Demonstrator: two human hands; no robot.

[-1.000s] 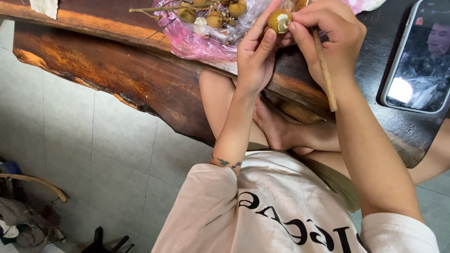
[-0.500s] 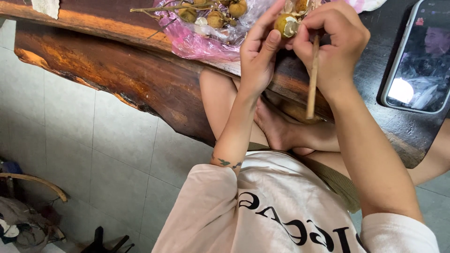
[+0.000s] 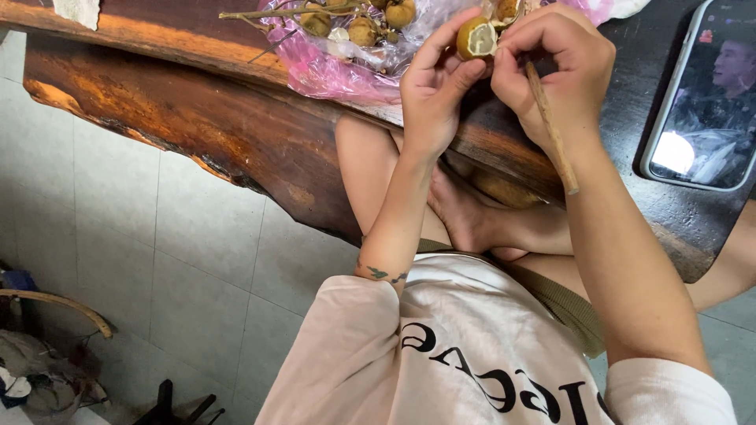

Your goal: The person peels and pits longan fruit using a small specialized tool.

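- One left hand [image 3: 433,86], top centre of the frame: fingers curled, thumb and fingertips pinching one small round fruit [image 3: 476,38], its tan skin partly off so pale flesh shows.
- One right hand [image 3: 555,67], just right of the left hand and touching the same fruit with its fingertips; it is mostly closed, and one thin wooden stick [image 3: 551,130] is gripped in it, slanting down toward the lower right past the wrist.
- The fruit sits between the two hands, held above the table [image 3: 173,94] edge, near the top of the frame.
- One pink plastic bag [image 3: 331,67] lies on the table, upper centre, just left of the left hand.
- On the bag, about four whole brown fruits [image 3: 362,30] show, attached to bare twigs [image 3: 260,14]; more may be cut off by the frame's top edge.
- One more opened fruit piece [image 3: 505,9] shows at the top edge, just above the right hand.
- One phone [image 3: 705,94] lies flat on the table at the upper right, screen lit, well apart from the fruit.
- One dark wooden table with a rough, uneven edge crosses the upper half of the frame.
- Two bare legs are folded under the table, with one foot [image 3: 465,216] visible at centre.
- One pale shirt [image 3: 472,354] with dark lettering fills the lower centre.
- Grey floor tiles [image 3: 157,260] cover the left side; clutter sits in the lower left corner, too dim to count.
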